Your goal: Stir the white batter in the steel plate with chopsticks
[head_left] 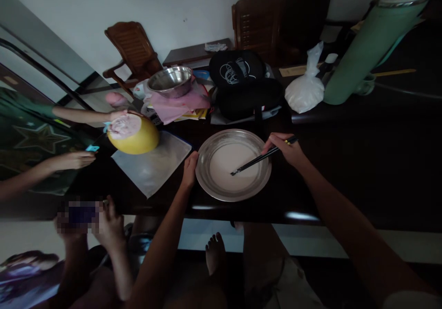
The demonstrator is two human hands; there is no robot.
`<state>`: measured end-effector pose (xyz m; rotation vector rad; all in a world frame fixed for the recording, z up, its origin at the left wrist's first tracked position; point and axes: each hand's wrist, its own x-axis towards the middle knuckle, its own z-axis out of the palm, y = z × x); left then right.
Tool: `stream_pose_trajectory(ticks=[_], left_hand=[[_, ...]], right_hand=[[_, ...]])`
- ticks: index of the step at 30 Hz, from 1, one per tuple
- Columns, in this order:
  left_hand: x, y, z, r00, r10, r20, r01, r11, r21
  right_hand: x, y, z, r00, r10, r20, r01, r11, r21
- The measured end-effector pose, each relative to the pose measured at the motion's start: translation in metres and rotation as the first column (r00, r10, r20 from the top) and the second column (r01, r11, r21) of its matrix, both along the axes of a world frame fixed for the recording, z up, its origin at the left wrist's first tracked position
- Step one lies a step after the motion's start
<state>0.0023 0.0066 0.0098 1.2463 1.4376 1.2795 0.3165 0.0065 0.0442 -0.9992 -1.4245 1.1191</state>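
Note:
A wide, shallow metal basin (233, 195) sits on the dark table with a pale, milky liquid (228, 159) inside. My left hand (189, 168) grips the basin's left rim, thumb near the edge. In my right hand (283, 148) is a pair of black chopsticks (253, 161), slanted down to the left over the basin. Their tips touch the liquid near the middle, with some white stuff on them.
On the left a person tilts a yellow bowl (138, 137) of pale dough over a clear sheet (148, 173). Another person's hands hold a blurred device. Beyond are a steel bowl (169, 88), black case (247, 97), bag of white powder (304, 92) and green flask (375, 49).

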Motion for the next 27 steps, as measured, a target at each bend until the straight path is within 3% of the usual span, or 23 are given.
stream_pose_trajectory(ticks=[4, 10, 16, 22, 27], left_hand=[[-0.0001, 0.0003, 0.0000, 1.000, -0.008, -0.008, 0.009, 1.000, 0.013], [-0.0011, 0.0000, -0.0016, 1.000, -0.019, -0.016, 0.019, 1.000, 0.009], [-0.0006, 0.0001, -0.0010, 1.000, -0.020, -0.021, 0.020, 1.000, 0.022], [-0.0009, 0.0012, -0.0020, 0.999, -0.025, -0.039, 0.027, 0.999, 0.046], [-0.0021, 0.0021, -0.0050, 0.999, -0.028, -0.028, 0.030, 0.998, 0.048]], right_hand=[[-0.0021, -0.0007, -0.0002, 0.998, 0.060, 0.003, -0.059, 0.998, -0.011], [0.0022, 0.0008, 0.0003, 1.000, -0.014, -0.007, 0.014, 1.000, 0.003], [-0.0011, -0.0011, -0.0026, 0.994, 0.107, 0.009, -0.107, 0.994, 0.011], [0.0030, 0.0012, -0.0005, 1.000, -0.018, 0.001, 0.018, 1.000, 0.012], [-0.0018, -0.0020, 0.0005, 0.996, 0.093, -0.003, -0.093, 0.996, -0.010]])
